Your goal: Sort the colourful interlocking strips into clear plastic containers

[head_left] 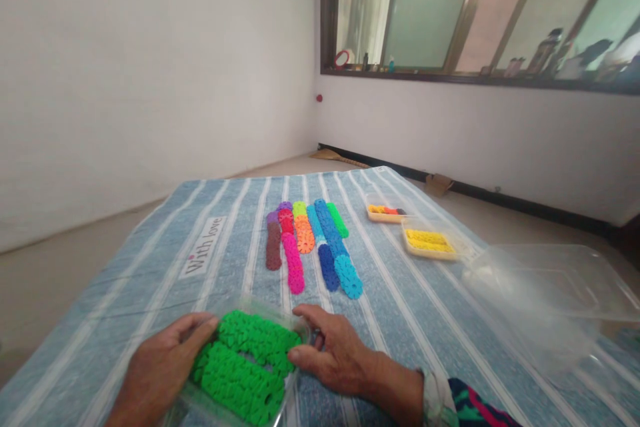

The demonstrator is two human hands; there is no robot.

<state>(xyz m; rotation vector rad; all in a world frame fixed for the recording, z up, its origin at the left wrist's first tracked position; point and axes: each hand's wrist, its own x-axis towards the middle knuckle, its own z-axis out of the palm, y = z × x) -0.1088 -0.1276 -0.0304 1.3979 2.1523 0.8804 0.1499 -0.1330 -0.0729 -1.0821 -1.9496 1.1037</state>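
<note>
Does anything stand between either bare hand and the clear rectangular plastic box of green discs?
Nothing visible does: the left bare hand grips one side of the clear rectangular plastic box of green discs, and the right bare hand meets its opposite edge.

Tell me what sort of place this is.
Probably a room in a home: a striped cloth marked "With love", a wide window, and bottles standing along its base.

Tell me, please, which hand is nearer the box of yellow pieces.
Right: the right hand is left of the box, toward the camera; the left hand is farther left, beside the green pieces.
</note>
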